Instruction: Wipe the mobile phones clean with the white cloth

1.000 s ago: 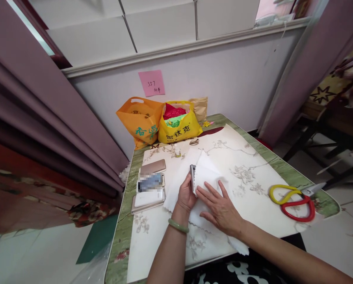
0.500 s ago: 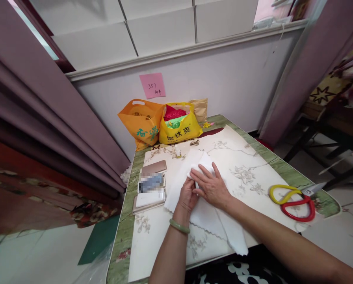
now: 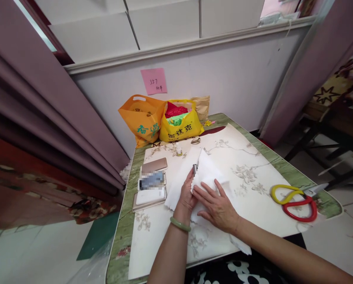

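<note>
A white cloth (image 3: pixel 209 169) with zigzag-cut edges lies in folds on the table under both of my hands. My left hand (image 3: pixel 188 193), with a green bangle at the wrist, is closed around a small silver metal object (image 3: pixel 195 169). Only the object's shiny top shows above the fingers, so its kind is unclear. Flat on the cloth, just right of it, rests my right hand (image 3: pixel 216 205), fingers stretched and spread. One cloth corner (image 3: pixel 241 244) hangs towards the table's front edge, below my right forearm.
Several phones (image 3: pixel 151 196) lie in a column at left. An orange bag (image 3: pixel 143 118) and a stuffed yellow bag (image 3: pixel 181 126) stand at the back. Large scissors (image 3: pixel 300 207) with yellow and red handles lie at the right edge. A small bottle (image 3: pixel 179 150) stands beyond the cloth.
My right hand has slid right and down, away from my left fingertips. The cloth's upper part has spread to the right, and the silver object's top now shows in my left hand.
</note>
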{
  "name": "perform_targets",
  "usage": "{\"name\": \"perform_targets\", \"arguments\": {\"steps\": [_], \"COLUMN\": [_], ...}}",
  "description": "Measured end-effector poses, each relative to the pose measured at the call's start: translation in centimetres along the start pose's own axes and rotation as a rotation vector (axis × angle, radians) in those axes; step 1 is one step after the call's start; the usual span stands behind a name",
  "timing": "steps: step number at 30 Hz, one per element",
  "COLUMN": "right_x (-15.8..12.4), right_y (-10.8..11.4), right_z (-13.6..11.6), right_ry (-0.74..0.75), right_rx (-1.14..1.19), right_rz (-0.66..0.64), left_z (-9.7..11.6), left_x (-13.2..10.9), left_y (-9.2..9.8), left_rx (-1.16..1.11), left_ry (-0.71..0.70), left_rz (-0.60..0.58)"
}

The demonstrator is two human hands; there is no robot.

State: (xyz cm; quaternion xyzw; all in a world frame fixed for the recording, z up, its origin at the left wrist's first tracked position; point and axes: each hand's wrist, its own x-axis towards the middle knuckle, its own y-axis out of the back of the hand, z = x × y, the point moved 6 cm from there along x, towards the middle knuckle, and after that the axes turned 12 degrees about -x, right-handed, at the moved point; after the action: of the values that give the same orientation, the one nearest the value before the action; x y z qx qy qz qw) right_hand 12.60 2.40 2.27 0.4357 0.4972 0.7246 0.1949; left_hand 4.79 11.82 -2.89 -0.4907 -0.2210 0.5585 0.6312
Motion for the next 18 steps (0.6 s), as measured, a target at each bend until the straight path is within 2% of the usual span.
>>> {"name": "perform_targets", "arguments": {"steps": [5, 9, 11, 14, 18], "right_x": [3.3, 5.6, 5.4, 3.5, 0.5], "right_y": [-0.4, -0.9, -1.0, -0.9, -0.2], "right_z": [3.2, 4.8, 4.3, 2.3, 0.0], "right_ry": [-0.120, -0.203, -0.202, -0.135, -0.049], "right_rx": [-0.017, -0.019, -0.009, 0.010, 0.025], "right_rz": [-0.011, -0.028, -0.033, -0.033, -0.039], "left_z": [0.1, 0.0, 0.0, 0.1, -0.1], "left_x": [0.2, 0.2, 0.1, 0.0, -0.1], "left_y": [0.6, 0.5, 0.7, 1.0, 0.1], "left_rx": [0.020, 0.027, 0.013, -0.009, 0.002], "left_ry": [-0.070, -0.074, -0.080, -0.068, 0.005], "left_rz": [0.105, 0.073, 0.094, 0.149, 0.054]}}
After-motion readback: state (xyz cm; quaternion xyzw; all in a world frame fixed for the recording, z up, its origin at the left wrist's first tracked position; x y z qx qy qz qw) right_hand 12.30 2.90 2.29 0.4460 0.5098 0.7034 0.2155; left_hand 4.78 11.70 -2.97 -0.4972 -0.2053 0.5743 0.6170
